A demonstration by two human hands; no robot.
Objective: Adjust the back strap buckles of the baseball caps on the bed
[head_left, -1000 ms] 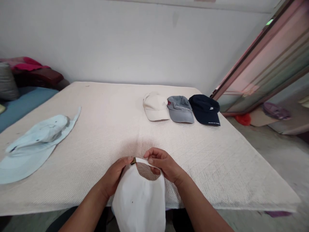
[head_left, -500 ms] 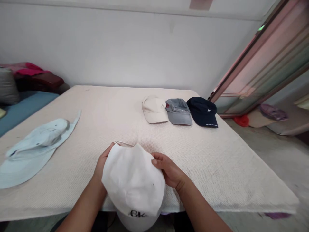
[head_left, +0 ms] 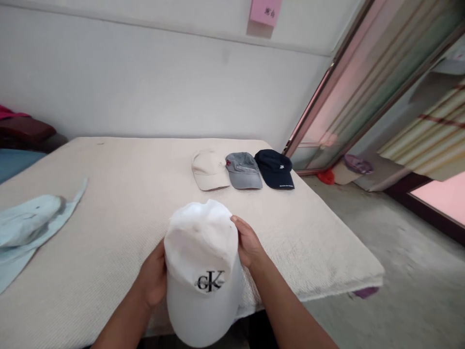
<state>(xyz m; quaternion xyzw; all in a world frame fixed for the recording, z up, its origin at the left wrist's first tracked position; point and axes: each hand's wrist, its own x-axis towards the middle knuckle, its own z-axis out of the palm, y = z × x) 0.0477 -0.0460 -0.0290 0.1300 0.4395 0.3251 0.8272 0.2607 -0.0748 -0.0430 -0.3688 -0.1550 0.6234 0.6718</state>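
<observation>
Between my two hands is a white baseball cap (head_left: 201,247) with dark "CK" lettering, its brim pointing toward me over the table's near edge. My left hand (head_left: 154,274) grips the cap's left side, its fingertips hidden behind the fabric. On the other side, my right hand (head_left: 247,242) pinches the cap's edge with the thumb on top. Farther back, a beige cap (head_left: 209,170), a grey cap (head_left: 243,170) and a navy cap (head_left: 274,169) lie in a row, brims toward me. A pale blue sun hat (head_left: 31,228) lies at the left, partly cut off by the frame.
A cream textured cloth covers the table (head_left: 119,194), which backs onto a white wall. Right of it are a sliding door frame (head_left: 327,92), a waste bin (head_left: 350,169) and a red item (head_left: 326,176) on the floor. Dark red furniture (head_left: 27,133) stands at the far left.
The white cap has come up and tilted, so its lettering and brim now show fully. Both hands moved with it. The camera view has turned right.
</observation>
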